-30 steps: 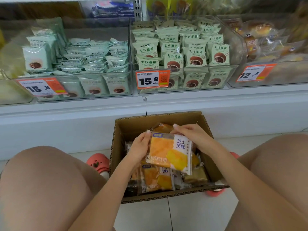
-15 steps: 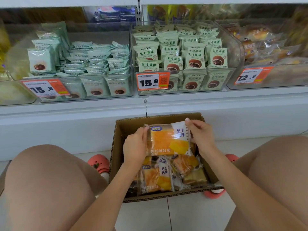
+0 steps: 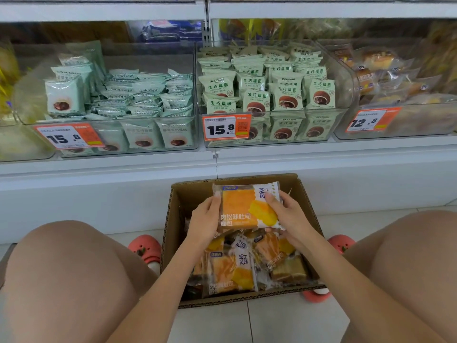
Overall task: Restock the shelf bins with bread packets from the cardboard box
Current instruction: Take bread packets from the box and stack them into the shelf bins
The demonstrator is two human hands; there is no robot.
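In the head view, an orange bread packet (image 3: 243,209) is held above the open cardboard box (image 3: 306,216), gripped at its left edge by the left hand (image 3: 205,220) and at its right edge by the right hand (image 3: 288,215), the fingers of both curled around it. The packet is printed with 肉松味吐司面包 in white, with 芝士 partly read on its white right panel and a small blue brand badge at the top left that cannot be read. More packets of the same kind (image 3: 232,272), marked 芝士风味, are seen lying in the box beneath. On the shelf behind, a clear bin (image 3: 343,78) is filled with upright green packets (image 3: 286,92) labelled "Deicomii" and 生巧福团, and an orange price tag (image 3: 226,126) reading 15.8 is fixed to its front. A left bin (image 3: 148,151) of paler green packets is tagged 15.8 (image 3: 68,136) too, and a right bin (image 3: 420,125) of blurred bread packets is tagged 12.8 (image 3: 372,120).
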